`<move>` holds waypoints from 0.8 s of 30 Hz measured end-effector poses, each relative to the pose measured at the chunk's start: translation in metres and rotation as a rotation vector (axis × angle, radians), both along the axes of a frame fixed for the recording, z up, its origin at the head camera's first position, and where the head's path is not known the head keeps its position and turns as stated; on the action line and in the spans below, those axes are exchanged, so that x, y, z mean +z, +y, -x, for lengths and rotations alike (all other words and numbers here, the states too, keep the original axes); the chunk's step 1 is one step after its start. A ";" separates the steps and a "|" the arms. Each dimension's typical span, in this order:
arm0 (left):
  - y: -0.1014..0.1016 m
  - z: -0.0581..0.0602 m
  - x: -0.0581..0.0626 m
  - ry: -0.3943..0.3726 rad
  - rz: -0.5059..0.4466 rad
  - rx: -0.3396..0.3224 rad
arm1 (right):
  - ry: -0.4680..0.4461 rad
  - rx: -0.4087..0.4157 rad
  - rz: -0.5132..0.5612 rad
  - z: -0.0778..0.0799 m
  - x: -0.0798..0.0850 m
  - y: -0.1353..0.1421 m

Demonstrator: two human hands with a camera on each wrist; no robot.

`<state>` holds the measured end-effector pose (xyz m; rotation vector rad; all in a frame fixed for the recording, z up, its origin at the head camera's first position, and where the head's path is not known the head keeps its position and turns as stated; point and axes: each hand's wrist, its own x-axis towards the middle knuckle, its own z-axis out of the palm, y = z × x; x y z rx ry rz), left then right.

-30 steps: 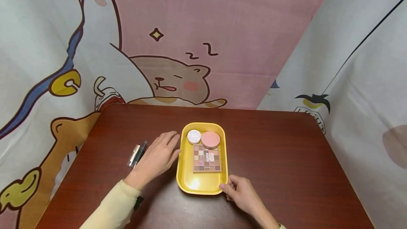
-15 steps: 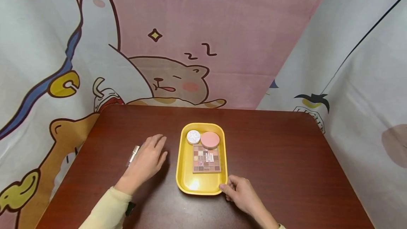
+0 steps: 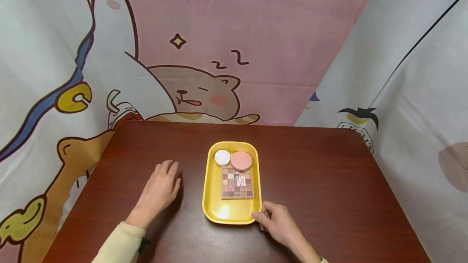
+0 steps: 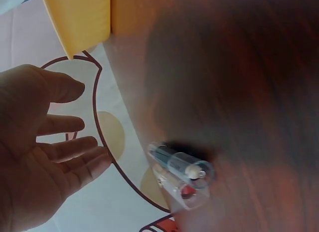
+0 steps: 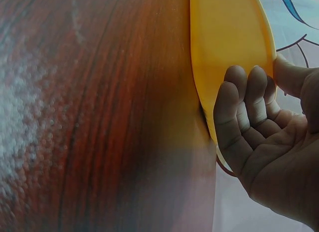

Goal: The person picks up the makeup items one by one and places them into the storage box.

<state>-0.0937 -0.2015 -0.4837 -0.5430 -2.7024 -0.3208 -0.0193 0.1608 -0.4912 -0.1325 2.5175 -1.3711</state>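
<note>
A yellow tray (image 3: 212, 208) stands on the table. My right hand (image 3: 280, 222) pinches its near right corner, thumb on the rim and fingers curled against the outer wall (image 5: 229, 42). In the tray lie an eyeshadow palette (image 3: 237, 193) marked "BACK", a round pink compact (image 3: 241, 160) and a small white round case (image 3: 222, 158) with a star pattern. Left of the tray, my left hand (image 3: 156, 194) is held over the table, fingers loose and holding nothing. Beyond it, the left wrist view shows a dark slim tube (image 4: 174, 162) beside a clear one (image 4: 174, 186) with a red part.
The dark red wooden table (image 3: 321, 182) extends on both sides of the tray. A cartoon-printed cloth (image 3: 278, 52) hangs behind it and along both sides.
My left hand has moved away from the tray's left side, leftward and slightly nearer; in the head view it now hides the slim tubes. The right hand and tray have stayed put.
</note>
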 end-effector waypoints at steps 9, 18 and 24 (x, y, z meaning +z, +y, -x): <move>-0.006 -0.003 -0.010 -0.025 0.000 0.044 | 0.009 -0.001 0.003 0.000 0.000 0.000; -0.009 -0.003 -0.015 -0.080 -0.011 0.069 | 0.009 -0.006 0.008 -0.001 0.000 0.000; -0.009 -0.005 -0.017 -0.124 0.001 0.095 | 0.015 -0.006 0.041 -0.001 0.002 0.000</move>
